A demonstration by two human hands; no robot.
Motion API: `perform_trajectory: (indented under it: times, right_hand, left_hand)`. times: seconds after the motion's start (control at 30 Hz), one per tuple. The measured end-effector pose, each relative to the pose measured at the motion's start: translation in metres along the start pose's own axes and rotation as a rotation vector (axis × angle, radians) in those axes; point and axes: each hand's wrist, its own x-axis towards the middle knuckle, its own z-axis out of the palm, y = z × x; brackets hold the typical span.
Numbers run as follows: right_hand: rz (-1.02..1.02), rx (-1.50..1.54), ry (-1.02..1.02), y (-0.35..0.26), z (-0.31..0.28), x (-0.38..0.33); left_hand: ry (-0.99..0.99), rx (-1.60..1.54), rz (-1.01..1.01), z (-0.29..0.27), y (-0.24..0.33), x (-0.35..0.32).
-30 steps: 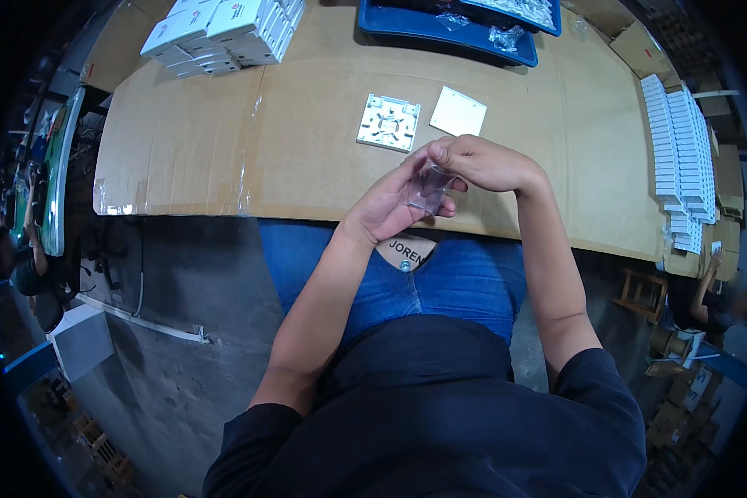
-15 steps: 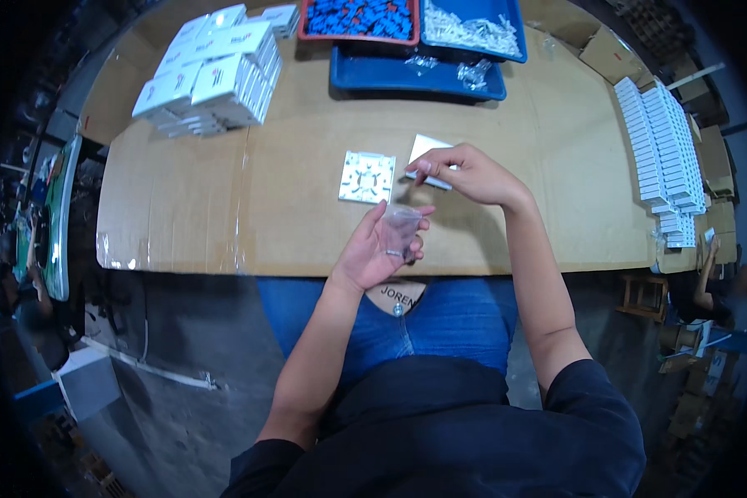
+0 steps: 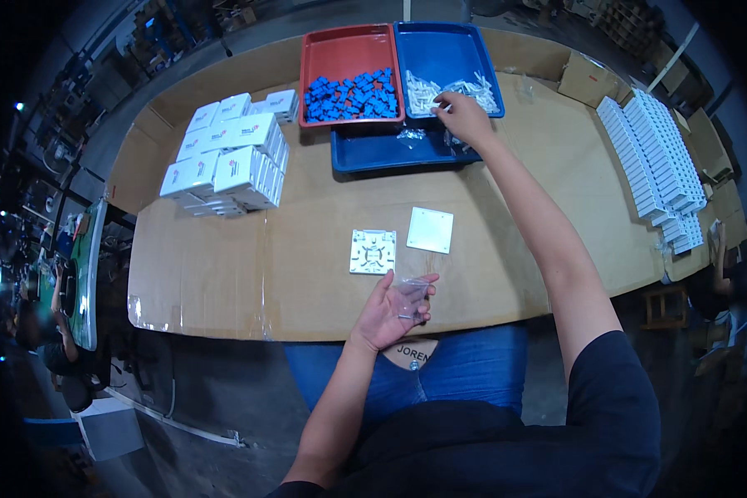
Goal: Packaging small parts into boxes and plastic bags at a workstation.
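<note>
My left hand [image 3: 383,317] is at the table's front edge, palm up, its fingers closed loosely around a small clear plastic bag [image 3: 412,297]. A thin line shows across the bag; what it contains, if anything, is too small to tell. My right hand [image 3: 466,119] reaches far forward over the blue tray [image 3: 440,51], its thumb and forefinger slightly apart above small white pieces [image 3: 423,93]. No held thing shows in it. Just beyond my left hand lies a square white frame [image 3: 373,251] with a patterned inner side. A plain white square plate [image 3: 430,230] rests to its right.
A red tray [image 3: 349,54] with blue small parts [image 3: 353,97] stands left of the blue tray. Below them is another blue tray [image 3: 373,151] with clear bags. White boxes [image 3: 224,162] are stacked at left, white stacked pieces [image 3: 651,158] at right. People work at both sides.
My right hand has moved from above the white plate, near my left hand, forward to the blue tray. The view has tilted up, showing more of the trays. My left hand still holds the bag.
</note>
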Motion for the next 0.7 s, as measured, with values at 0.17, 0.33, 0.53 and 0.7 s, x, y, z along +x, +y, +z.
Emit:
perform_trajectory:
  times: [0.17,0.33,0.53,0.7]
  right_hand:
    - [-0.082,-0.167,-0.047,0.007,0.023,0.018]
    - [0.034,0.053,0.002,0.017,0.027,0.026]
    - [0.027,-0.134,0.198,0.037,0.012,0.03]
    - [0.354,1.509,0.009,-0.008,-0.034,0.012]
  left_hand:
    - [-0.008,-0.001,-0.01,0.003,0.0,0.002]
    - [-0.023,-0.031,-0.007,0.005,0.001,0.002]
    - [-0.009,-0.019,-0.025,0.006,0.001,0.005]
    - [-0.011,0.005,0.004,0.0,0.001,-0.002]
